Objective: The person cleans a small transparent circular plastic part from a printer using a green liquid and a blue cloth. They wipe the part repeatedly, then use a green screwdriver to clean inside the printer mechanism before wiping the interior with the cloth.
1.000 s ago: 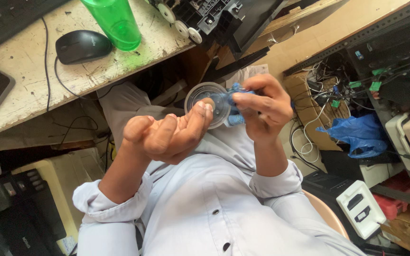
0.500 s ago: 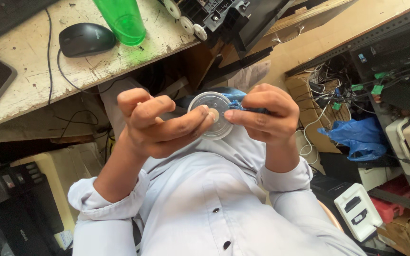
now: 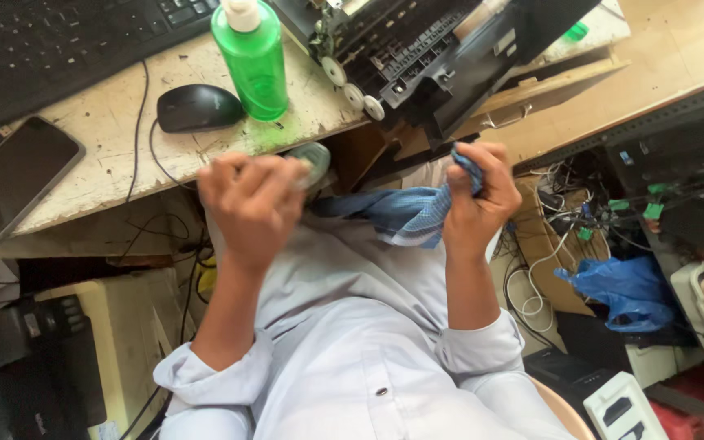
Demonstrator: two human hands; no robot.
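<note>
While I am watching the head view, my left hand [image 3: 250, 208] is curling shut around a small round clear lid [image 3: 310, 160], which is peeking out past the fingertips just under the edge of the desk [image 3: 107, 122]. My right hand [image 3: 474, 204] is bunching tight on one end of a blue checked cloth [image 3: 397, 213], and the rest of that cloth is sagging across toward the left hand, in front of my pale shirt [image 3: 352, 342]. Whether the cloth is touching the lid I cannot tell, since motion blur is smearing that spot. Above the left hand, a green bottle [image 3: 253, 59] is standing upright on the desk, just beside a black mouse [image 3: 199, 107]. A dark phone [image 3: 11, 178] is lying flat further left, near a black keyboard [image 3: 59, 49]. An opened black printer [image 3: 425, 49] is hanging over the desk edge above the right hand, and a blue plastic bag [image 3: 625, 289] is sitting among cables on the floor.
</note>
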